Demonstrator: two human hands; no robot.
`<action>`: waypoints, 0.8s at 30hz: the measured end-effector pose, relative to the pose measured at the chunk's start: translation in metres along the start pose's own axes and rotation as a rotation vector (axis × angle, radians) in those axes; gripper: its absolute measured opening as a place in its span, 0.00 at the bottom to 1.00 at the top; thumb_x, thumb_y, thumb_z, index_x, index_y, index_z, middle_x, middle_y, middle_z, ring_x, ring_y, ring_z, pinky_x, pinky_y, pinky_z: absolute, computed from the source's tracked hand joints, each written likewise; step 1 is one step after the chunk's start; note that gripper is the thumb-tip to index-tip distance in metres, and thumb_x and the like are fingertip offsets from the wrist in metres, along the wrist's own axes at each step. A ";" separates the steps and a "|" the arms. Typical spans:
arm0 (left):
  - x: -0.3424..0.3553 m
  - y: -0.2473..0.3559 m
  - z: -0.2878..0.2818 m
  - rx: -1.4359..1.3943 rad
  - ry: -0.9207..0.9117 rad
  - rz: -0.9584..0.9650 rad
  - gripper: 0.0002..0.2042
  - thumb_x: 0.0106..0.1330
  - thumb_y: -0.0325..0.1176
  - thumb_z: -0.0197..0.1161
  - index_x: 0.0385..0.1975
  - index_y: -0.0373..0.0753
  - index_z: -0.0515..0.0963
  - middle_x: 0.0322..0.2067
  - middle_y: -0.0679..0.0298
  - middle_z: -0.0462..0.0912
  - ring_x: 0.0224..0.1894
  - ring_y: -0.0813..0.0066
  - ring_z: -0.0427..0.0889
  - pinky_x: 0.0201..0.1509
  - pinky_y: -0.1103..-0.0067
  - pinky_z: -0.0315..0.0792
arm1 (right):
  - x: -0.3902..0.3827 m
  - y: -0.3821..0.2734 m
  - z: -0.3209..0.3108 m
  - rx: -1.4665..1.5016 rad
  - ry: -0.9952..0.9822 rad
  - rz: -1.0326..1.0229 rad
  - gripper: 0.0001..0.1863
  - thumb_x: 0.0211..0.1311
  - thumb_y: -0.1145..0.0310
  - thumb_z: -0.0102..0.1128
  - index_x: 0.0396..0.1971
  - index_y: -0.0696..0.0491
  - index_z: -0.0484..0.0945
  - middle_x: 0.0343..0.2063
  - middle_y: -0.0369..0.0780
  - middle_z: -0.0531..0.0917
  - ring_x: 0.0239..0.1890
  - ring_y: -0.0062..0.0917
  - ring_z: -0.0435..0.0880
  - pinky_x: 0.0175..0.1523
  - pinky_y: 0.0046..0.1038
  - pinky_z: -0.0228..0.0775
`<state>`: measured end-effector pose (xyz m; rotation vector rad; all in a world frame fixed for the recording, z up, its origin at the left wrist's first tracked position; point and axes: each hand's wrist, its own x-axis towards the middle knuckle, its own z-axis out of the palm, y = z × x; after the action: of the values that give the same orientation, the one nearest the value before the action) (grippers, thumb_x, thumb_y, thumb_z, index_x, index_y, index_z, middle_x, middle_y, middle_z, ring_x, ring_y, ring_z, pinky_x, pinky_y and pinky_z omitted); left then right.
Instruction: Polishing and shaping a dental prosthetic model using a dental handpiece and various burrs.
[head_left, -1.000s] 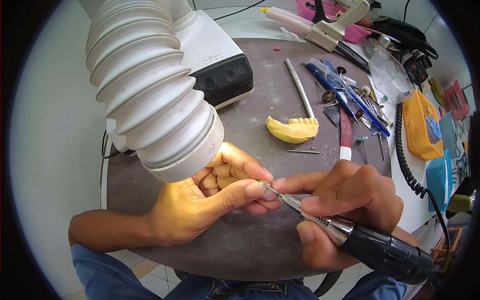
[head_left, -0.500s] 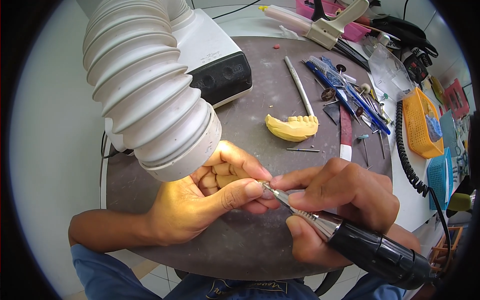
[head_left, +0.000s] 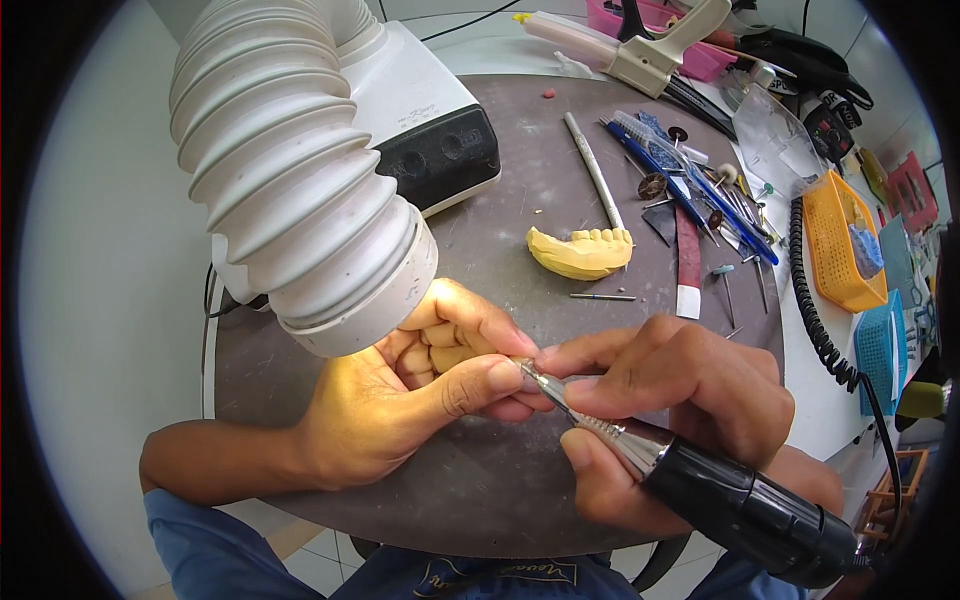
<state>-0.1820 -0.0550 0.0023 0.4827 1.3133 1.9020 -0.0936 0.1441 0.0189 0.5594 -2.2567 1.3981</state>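
My left hand [head_left: 395,405] is closed, with thumb and fingers pinching a small pinkish, shiny piece [head_left: 529,382]. Fingers cover most of it, so its kind does not show clearly. In my right hand [head_left: 700,395] is a rotary handpiece [head_left: 750,500] with a black body and a silver nose, held like a pen. Its tip meets the piece, or comes very close, beside my left thumb. My right forefinger rests against the left fingertips. Beyond both hands, a yellow dental cast [head_left: 578,256] with a row of teeth lies on the grey work surface [head_left: 470,480].
A ribbed white suction hose [head_left: 285,180] overhangs my left hand, beside a white box with a black front [head_left: 440,155]. A carving tool [head_left: 594,172] and a bur [head_left: 602,297] lie near the cast. Assorted tools [head_left: 700,190] and an orange basket [head_left: 838,250] are at right.
The whole scene has shifted slightly within the picture. Both hands keep their grips, and the handpiece tip stays at the small piece.
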 end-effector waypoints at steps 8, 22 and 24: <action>-0.001 0.000 0.000 -0.017 0.015 0.002 0.07 0.68 0.22 0.62 0.43 0.32 0.73 0.42 0.56 0.80 0.41 0.76 0.85 0.45 0.82 0.82 | 0.000 0.001 0.003 0.009 0.015 0.003 0.13 0.47 0.80 0.70 0.33 0.63 0.77 0.24 0.44 0.82 0.34 0.36 0.90 0.48 0.37 0.85; -0.001 0.002 0.002 -0.011 0.012 -0.020 0.07 0.68 0.22 0.63 0.42 0.32 0.73 0.42 0.57 0.81 0.40 0.77 0.85 0.45 0.82 0.81 | 0.001 0.001 -0.001 0.020 -0.004 -0.001 0.14 0.43 0.81 0.70 0.33 0.63 0.80 0.23 0.44 0.82 0.33 0.35 0.89 0.47 0.36 0.85; -0.001 0.003 0.004 -0.020 -0.003 -0.017 0.07 0.68 0.23 0.63 0.42 0.32 0.73 0.42 0.57 0.81 0.40 0.77 0.85 0.45 0.82 0.81 | 0.002 -0.002 -0.003 0.006 0.002 -0.006 0.14 0.43 0.81 0.70 0.33 0.63 0.79 0.23 0.44 0.82 0.32 0.35 0.89 0.47 0.36 0.85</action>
<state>-0.1799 -0.0535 0.0067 0.4625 1.2919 1.8977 -0.0936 0.1455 0.0219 0.5660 -2.2489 1.4022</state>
